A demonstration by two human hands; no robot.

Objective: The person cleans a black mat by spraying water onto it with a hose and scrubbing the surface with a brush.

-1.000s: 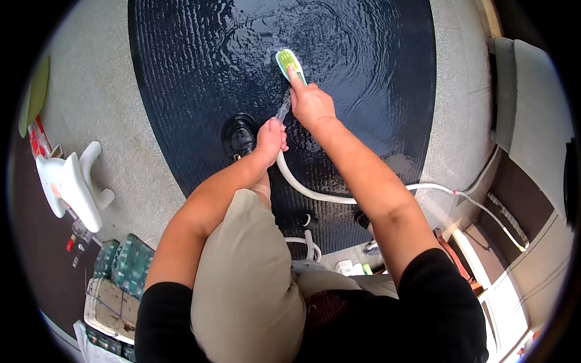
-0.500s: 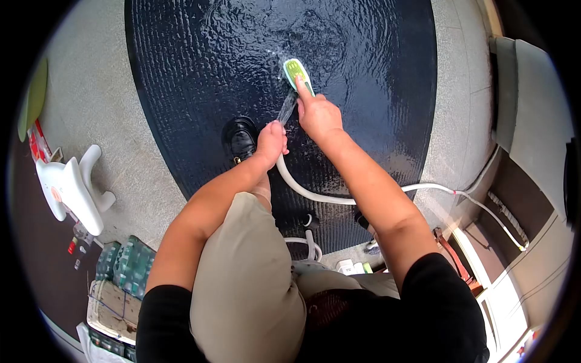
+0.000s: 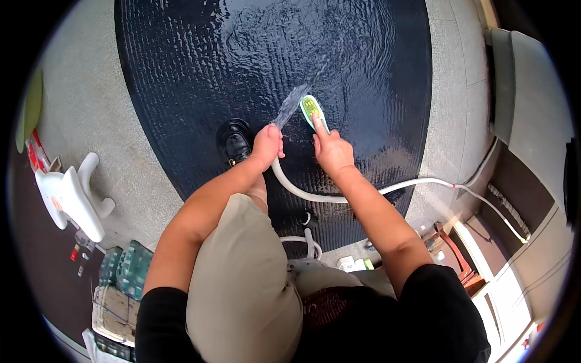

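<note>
While the left hand (image 3: 266, 144) curls closed around the mouth of a pale, flexible hose (image 3: 315, 198), its thumb seems to press there, probably to spread the water (image 3: 292, 104), which fans glassily towards one o'clock. The right hand (image 3: 334, 154) is closed round the handle of an oval brush (image 3: 311, 107), index finger laid along it, likely for steadier pressure. The brush, yellow-green with a pale rim and apparently plastic, sits just past twelve o'clock from the view's centre, beside the stream; whether it touches the ribbed, wet black mat (image 3: 181, 78) cannot be told. A glossy black shoe (image 3: 235, 139) stands at the left hand's nine o'clock, and the hose curves smoothly away towards four.
</note>
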